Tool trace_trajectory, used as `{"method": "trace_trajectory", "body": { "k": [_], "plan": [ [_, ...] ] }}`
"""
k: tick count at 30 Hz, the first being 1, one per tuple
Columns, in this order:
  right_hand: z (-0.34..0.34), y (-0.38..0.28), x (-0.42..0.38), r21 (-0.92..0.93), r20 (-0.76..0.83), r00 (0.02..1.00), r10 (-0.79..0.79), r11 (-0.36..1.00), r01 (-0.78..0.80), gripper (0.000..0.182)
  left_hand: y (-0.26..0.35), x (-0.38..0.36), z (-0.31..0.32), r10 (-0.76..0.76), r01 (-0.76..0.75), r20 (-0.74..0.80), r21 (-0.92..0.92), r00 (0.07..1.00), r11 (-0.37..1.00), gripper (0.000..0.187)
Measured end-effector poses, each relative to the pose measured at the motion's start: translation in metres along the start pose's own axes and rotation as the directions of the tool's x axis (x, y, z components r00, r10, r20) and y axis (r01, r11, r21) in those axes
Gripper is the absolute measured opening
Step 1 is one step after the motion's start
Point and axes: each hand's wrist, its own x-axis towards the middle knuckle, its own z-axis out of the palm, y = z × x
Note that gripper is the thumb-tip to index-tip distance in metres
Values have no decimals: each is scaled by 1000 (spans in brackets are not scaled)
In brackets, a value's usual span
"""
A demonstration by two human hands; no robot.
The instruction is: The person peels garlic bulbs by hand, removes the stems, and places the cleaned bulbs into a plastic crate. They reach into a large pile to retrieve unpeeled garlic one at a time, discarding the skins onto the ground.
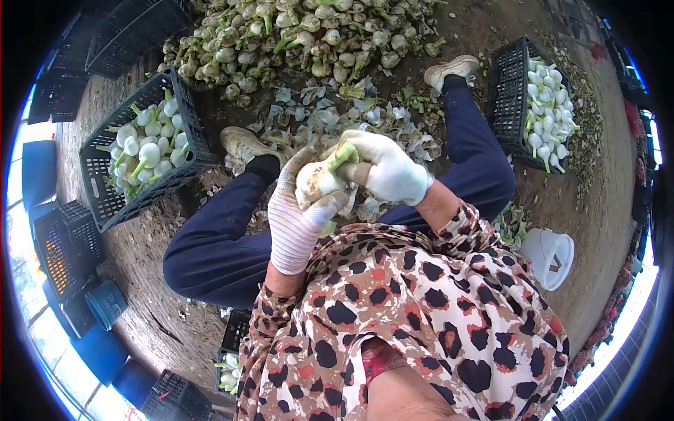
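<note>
A whitish garlic bulb [317, 184] with brown patches and a short green stem is held up between both gloved hands, above the litter of skins. My left hand [298, 228], in a striped glove, wraps round the bulb from the left and below, its thumb across the lower side. From the right, my right hand [388, 170], in a white glove with dirty fingertips, has its fingers closed at the stem and the bulb's upper side. Some of its fingertips are hidden behind the stem. Papery peeled skins [326, 116] lie on the ground beyond the hands.
A large heap of unpeeled bulbs [309, 35] lies ahead. Black crates of clean white bulbs stand at the left [198, 151] and right [516, 81]. A white bucket [540, 252] sits by my right side. Stacked crates [67, 238] and a blue bucket [105, 305] are far left.
</note>
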Motion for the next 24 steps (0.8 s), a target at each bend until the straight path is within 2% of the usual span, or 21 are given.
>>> {"method": "trace_trajectory", "body": {
  "k": [1, 2, 3, 5, 6, 7, 8, 9, 10, 11, 12, 13, 14, 15, 17, 18, 19, 20, 21, 23, 24],
  "plan": [
    [-3, 2, 3, -336, -11, 985, -171, 929, 157, 22, -6, 2, -1, -9, 11, 41, -30, 999, 999, 80],
    [-4, 4, 4, -632, 35, 944, -328, 724, 275, 16, -10, 3, -2, -19, 24, 83, -61, 996, 998, 82],
    [-5, 4, 3, -632, 36, 944, -327, 724, 275, 16, -9, 5, -8, -154, 153, 122, 18, 981, 988, 80],
    [-7, 4, 4, -394, 1, 973, -229, 894, 211, 15, -4, 14, -4, -324, 307, 30, -407, 946, 860, 77],
    [-2, 12, 1, 125, -46, 999, -8, 992, 14, 27, -11, 17, -14, -322, 345, 132, -487, 937, 802, 74],
    [2, 12, 0, 125, -38, 999, -8, 992, 13, 27, -15, 18, -19, -320, 340, 127, -491, 939, 802, 74],
    [7, 11, -2, 406, -81, 995, 59, 914, -21, 29, -18, 20, -24, -291, 304, 89, -336, 952, 892, 72],
    [10, 12, -3, 655, -104, 985, 136, 755, -35, 33, -20, 21, -26, -259, 265, 58, -166, 964, 950, 70],
    [13, 15, -3, 492, -146, 987, 69, 871, 12, 40, -14, 18, -22, -165, 164, 20, 12, 986, 986, 68],
    [15, 18, -4, 495, -146, 987, 74, 869, 8, 40, -17, 14, -9, -99, 85, -94, -143, 991, 986, 62],
    [17, 20, -4, 152, -212, 976, -41, 986, 74, 38, -30, 11, -2, 101, -93, -138, 61, 985, 994, 61],
    [20, 18, -2, -214, -233, 957, -172, 969, 122, 35, -31, 11, 5, 302, -259, -137, 266, 943, 929, 64],
    [28, 13, -6, -31, -266, 957, -120, 993, 116, 27, -22, 5, -2, 142, -102, -108, 312, 984, 944, 88],
    [26, 6, -6, -30, -263, 957, -118, 993, 114, 27, -13, 5, -6, 141, -100, -111, 312, 984, 945, 88],
    [18, -5, -11, -247, -243, 970, -15, 968, -47, 20, 5, 7, -13, -57, 57, -5, 110, 998, 992, 83],
    [16, -3, -10, -99, -208, 978, 7, 995, -29, 18, 7, 12, -27, -77, 70, 72, 89, 994, 993, 82],
    [14, 3, -6, -101, -200, 980, 8, 994, -29, 18, 7, 15, -36, -114, 115, 160, 0, 980, 993, 87],
    [13, 9, -1, 159, -184, 978, 96, 985, -67, 18, 8, 16, -38, -127, 127, 221, 17, 967, 992, 92],
    [12, 13, 1, 409, -153, 972, 180, 907, -104, 17, 8, 16, -39, -148, 144, 287, 36, 946, 989, 96],
    [14, 4, 6, 438, -169, 954, 249, 886, -154, 20, 5, 18, -41, -151, 206, 284, -175, 947, 963, 102],
    [17, 0, 7, 576, -114, 948, 297, 797, -181, 23, 10, 22, -44, -142, 219, 368, -174, 919, 960, 105]
  ]
}}
